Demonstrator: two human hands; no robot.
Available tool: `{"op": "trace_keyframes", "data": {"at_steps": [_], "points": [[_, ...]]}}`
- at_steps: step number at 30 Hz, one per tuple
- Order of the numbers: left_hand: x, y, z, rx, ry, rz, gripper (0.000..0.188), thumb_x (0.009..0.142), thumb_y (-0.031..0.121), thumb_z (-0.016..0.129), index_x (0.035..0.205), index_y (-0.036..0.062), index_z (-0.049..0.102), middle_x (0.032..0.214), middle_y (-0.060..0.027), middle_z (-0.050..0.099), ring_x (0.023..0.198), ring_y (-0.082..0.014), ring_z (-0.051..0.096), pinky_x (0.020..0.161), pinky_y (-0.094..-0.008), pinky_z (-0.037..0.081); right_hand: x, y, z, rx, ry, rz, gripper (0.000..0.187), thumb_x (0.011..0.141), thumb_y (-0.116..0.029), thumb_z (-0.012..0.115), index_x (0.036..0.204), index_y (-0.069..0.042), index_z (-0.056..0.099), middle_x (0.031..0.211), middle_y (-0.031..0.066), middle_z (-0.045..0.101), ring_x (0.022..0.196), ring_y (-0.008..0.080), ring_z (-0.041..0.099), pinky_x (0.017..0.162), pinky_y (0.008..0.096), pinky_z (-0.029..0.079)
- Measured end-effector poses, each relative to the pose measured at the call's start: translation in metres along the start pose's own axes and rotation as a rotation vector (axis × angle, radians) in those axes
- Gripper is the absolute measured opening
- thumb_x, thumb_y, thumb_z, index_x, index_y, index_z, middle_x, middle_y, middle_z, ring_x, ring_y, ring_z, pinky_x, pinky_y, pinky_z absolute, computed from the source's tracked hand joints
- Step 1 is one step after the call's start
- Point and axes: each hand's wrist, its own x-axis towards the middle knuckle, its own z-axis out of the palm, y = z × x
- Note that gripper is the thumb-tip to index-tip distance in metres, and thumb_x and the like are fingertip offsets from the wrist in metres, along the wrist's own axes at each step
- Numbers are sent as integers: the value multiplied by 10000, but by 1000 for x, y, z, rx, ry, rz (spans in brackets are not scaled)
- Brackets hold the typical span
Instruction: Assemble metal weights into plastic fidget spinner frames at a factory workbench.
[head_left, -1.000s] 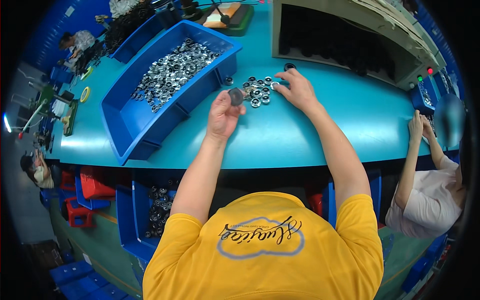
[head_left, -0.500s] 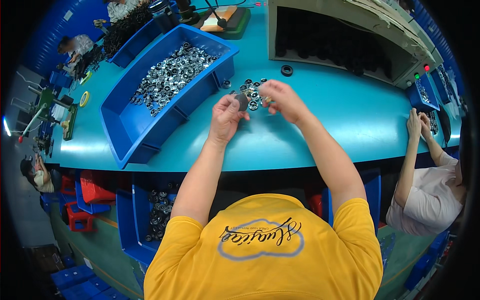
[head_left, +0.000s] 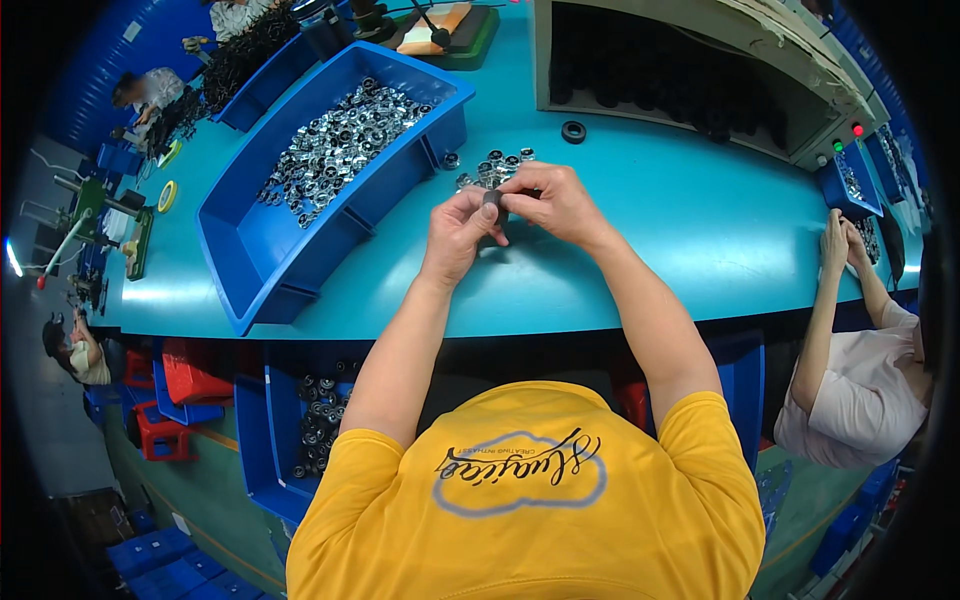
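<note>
In front of me, over the table, my left hand (head_left: pixel 458 235) is closed on a dark grey round piece (head_left: pixel 492 199), pinched between thumb and fingers. My right hand (head_left: pixel 556 205) meets it from the other side, thumb and fingertips closed against the same piece. Whether a smaller part sits between the fingertips is hidden. Just beyond my fingers lies a loose group of shiny metal wheel-like parts (head_left: pixel 494 166), partly covered by the hands. A black ring (head_left: pixel 573 132) rests by itself farther off on the table.
A big blue bin (head_left: pixel 262 262) of shiny metal parts stands on the teal table (head_left: pixel 600 290) to the left. At the far right is an open-fronted box machine (head_left: pixel 545 60) with dark pieces inside. A co-worker's hands (head_left: pixel 838 245) work at the right, near a small blue bin (head_left: pixel 850 185).
My right hand has come left from above the metal parts to the dark round piece and now touches it. The piece has turned more edge-on in my left hand.
</note>
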Motion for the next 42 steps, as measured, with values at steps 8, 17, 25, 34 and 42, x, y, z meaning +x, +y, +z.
{"op": "trace_keyframes", "data": {"at_steps": [8, 17, 25, 34, 42], "points": [[3, 0, -11, -232, 3, 9, 221, 1024, 284, 659, 1027, 66, 622, 1122, -138, 698, 825, -184, 658, 733, -348, 576, -1, 29, -9, 688, 132, 233, 270, 1020, -266, 676, 1044, -1, 726, 1003, 73, 688, 793, 111, 630, 653, 236, 535], [3, 1, -7, -267, 19, 9, 216, 994, 278, 707, 1011, 73, 644, 1102, -104, 698, 879, -188, 665, 765, -372, 587, -8, 2, -1, 941, 92, 113, 346, 994, -172, 681, 1262, 46, 667, 1182, 102, 657, 1098, 186, 659, 976, 311, 539], [3, 2, -6, -277, 17, -35, 213, 1007, 264, 690, 1033, 56, 657, 1052, -89, 706, 876, -193, 672, 743, -371, 599, -9, 9, 13, 312, 162, -130, 321, 870, -63, 790, 1179, -27, 712, 1165, 53, 671, 930, 134, 675, 834, 268, 553], [4, 2, -7, -264, -7, -79, 392, 1009, 250, 685, 1292, 26, 533, 1145, -132, 678, 979, -234, 707, 770, -390, 625, -9, 7, 18, 138, 213, -253, 248, 777, -27, 826, 1014, -41, 753, 1055, 49, 693, 844, 136, 673, 756, 271, 553], [1, -7, 5, 13, 17, -13, 368, 1006, 136, 675, 1316, -13, 544, 1220, -122, 650, 1123, -202, 647, 904, -336, 585, -16, 3, 30, -138, 257, -291, 351, 716, -9, 840, 1040, -72, 720, 977, 39, 616, 840, 158, 615, 743, 283, 530]]}}
